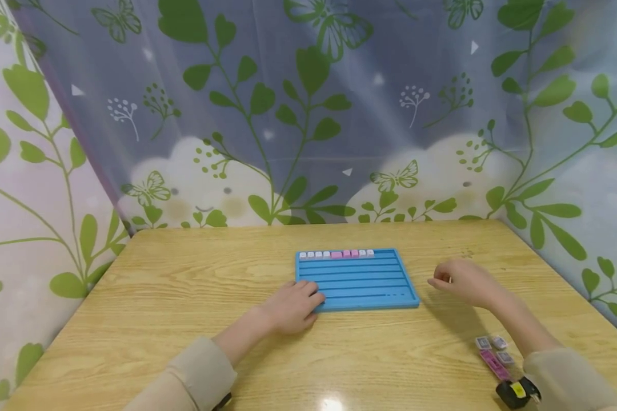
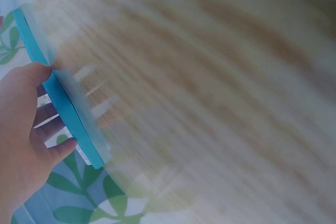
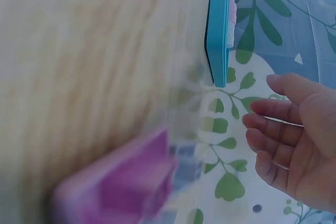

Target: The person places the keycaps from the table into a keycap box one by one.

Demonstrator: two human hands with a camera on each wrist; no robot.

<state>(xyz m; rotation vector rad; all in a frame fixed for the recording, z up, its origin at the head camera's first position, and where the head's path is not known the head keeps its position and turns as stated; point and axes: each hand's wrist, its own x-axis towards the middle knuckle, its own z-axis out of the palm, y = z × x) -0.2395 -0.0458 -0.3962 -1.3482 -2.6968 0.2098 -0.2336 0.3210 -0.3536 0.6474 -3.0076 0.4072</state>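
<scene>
On the table lies a blue ridged tray, with white and pink keycaps lined up along its far groove. My left hand holds the tray's near left corner. Fingers lie over the top there, and in the left wrist view digits press on the tray's edge. Off the tray's right side, my right hand hovers above the table. Its fingers are loosely bent with nothing between them. Below that forearm lie a long pink keycap and several white keycaps.
The wooden table meets a leaf-patterned cloth at the back and sides. A black device with a yellow patch sits at the right sleeve, close to the loose keycaps. In the right wrist view the pink keycap looms blurred and near.
</scene>
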